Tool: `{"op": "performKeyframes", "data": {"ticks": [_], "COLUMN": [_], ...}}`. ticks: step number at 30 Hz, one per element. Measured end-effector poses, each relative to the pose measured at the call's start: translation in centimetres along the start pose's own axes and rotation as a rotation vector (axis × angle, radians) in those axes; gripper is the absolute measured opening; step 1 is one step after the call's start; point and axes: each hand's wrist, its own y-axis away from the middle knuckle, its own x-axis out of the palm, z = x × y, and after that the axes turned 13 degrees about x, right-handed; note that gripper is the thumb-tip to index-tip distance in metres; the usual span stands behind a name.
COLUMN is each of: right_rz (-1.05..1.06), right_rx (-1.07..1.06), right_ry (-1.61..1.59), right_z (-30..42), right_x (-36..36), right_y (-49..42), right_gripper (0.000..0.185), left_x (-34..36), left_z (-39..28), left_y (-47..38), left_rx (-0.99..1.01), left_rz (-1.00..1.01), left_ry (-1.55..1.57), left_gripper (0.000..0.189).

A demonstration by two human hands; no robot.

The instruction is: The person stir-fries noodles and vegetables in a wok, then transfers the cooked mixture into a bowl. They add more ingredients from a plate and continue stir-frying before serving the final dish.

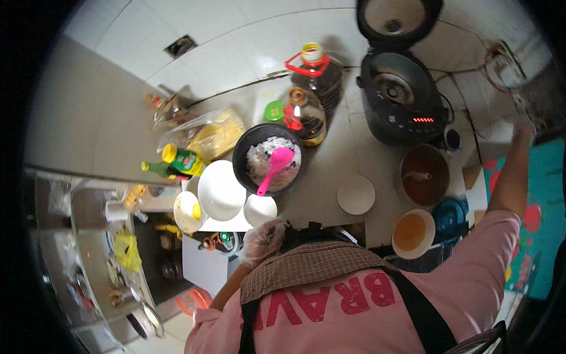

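My left hand (264, 241), in a clear plastic glove, is at the counter's front edge, close to a small white bowl (260, 210); its fingers are partly hidden. My right arm stretches far to the right, where my right hand (524, 129) is blurred beside a clear, shiny object I cannot make out. Ahead on the counter, a dark inner pot (239, 170) holds white rice with dark bits. Across the rice rests a pink rice paddle (276, 169). A black rice cooker (381, 124) stands with its lid (395, 22) raised and red display lit.
Oil bottles (315, 86), a bag of yellow sheets (219, 135) and a green-labelled bottle (188, 161) line the back left. Nearby is a large white bowl (222, 190). At right are a round white item (356, 194), a pot of reddish liquid (424, 186) and a bowl of orange liquid (411, 232).
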Motion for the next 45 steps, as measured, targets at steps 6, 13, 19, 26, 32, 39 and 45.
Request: {"op": "performKeyframes", "data": {"ticks": [6, 13, 19, 26, 32, 39, 45], "right_rz": [0.05, 0.028, 0.084, 0.205, 0.17, 0.096, -0.321], "right_rx": [-0.044, -0.083, -0.097, -0.134, -0.209, -0.151, -0.028], "right_ry": [0.068, 0.118, 0.177, 0.258, 0.279, 0.108, 1.015], "right_z": [0.9, 1.2, 1.8, 2.5, 2.8, 1.3, 3.6], "right_x": [1.9, 2.2, 2.6, 4.4, 3.1, 4.2, 9.9], "right_y": [-1.8, -1.7, -2.4, -4.3, 0.0, 2.6, -3.5], "right_gripper": [0.034, 0.032, 0.031, 0.03, 0.03, 0.03, 0.051], "left_x": [1.8, 3.4, 2.2, 2.3, 3.2, 3.6, 4.3], "left_z": [-1.1, -0.1, -1.6, -1.3, 0.3, 3.9, 3.5], "left_y": [-3.1, -5.2, -6.2, -5.4, -4.0, -4.3, -8.4], "left_rx": [0.022, 0.102, 0.096, 0.103, -0.105, 0.019, 0.094], "left_rz": [0.027, 0.015, 0.103, 0.151, -0.121, 0.058, 0.287], "left_ry": [0.174, 0.372, 0.108, 0.003, 0.47, 0.497, 0.439], "left_gripper": [0.019, 0.018, 0.019, 0.024, 0.02, 0.024, 0.029]}}
